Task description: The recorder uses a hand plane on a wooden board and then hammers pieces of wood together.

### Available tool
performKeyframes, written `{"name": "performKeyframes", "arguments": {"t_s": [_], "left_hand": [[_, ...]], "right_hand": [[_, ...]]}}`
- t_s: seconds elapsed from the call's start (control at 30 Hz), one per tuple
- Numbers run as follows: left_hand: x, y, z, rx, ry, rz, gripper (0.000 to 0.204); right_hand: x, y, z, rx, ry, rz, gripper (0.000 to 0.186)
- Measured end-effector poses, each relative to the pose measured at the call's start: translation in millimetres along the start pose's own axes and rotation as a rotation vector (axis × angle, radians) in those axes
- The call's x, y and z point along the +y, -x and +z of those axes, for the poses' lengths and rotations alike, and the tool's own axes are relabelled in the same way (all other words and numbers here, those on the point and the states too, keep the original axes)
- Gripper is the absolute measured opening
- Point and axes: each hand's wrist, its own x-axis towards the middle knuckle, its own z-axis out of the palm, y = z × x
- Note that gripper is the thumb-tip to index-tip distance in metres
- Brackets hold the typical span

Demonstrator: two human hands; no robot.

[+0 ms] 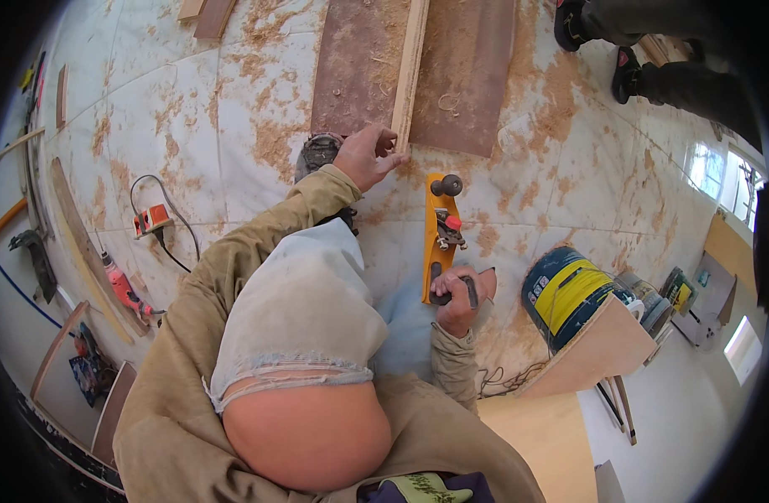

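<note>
A wide brown board [464, 75] lies on the sawdusty floor [192, 126], above both hands. On it rests a pale strip [410, 71]; the left hand [363, 157] presses open fingers against the strip's near end, not gripping it. The right hand [460, 298] is wrapped tight round the rear handle of a yellow plane [439, 226], which stretches forward from that grip, just right of the left hand.

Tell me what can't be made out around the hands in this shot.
Head view only:
- Yellow hand plane: its rear handle is covered by the right hand.
- Long pale wooden strip: far end cut off by the top edge.
- Left hand: palm hidden, facing down by the strip's near end.
</note>
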Motion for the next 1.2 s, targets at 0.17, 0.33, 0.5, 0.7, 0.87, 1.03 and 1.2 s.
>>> {"name": "performKeyframes", "arguments": {"t_s": [0.17,0.33,0.5,0.7,0.87,1.03,1.2], "left_hand": [[-10,-8,4,0.026,-0.059,0.115,0.024],[-2,-4,15,-0.044,0.059,0.029,0.019],[-28,3,7,0.004,0.568,-0.312,0.011],[-52,-42,-57,0.286,-0.483,0.212,0.070],[13,-51,-41,-0.344,-0.629,0.209,0.121],[-2,-45,-18,-0.264,-0.664,0.181,0.123],[-15,-32,-1,-0.158,-0.478,0.316,0.123]], "right_hand": [[-14,-5,16,-0.083,0.055,0.035,0.013],[-19,-17,14,-0.101,0.067,-0.036,0.013],[-11,-20,16,-0.156,0.107,-0.005,0.015],[-11,-26,20,-0.172,0.205,-0.139,0.016],[-59,-35,48,-0.158,0.196,-0.410,0.014],[-36,-46,62,-0.025,0.077,-0.208,0.020],[-21,-40,51,-0.028,0.075,-0.188,0.021]]}}
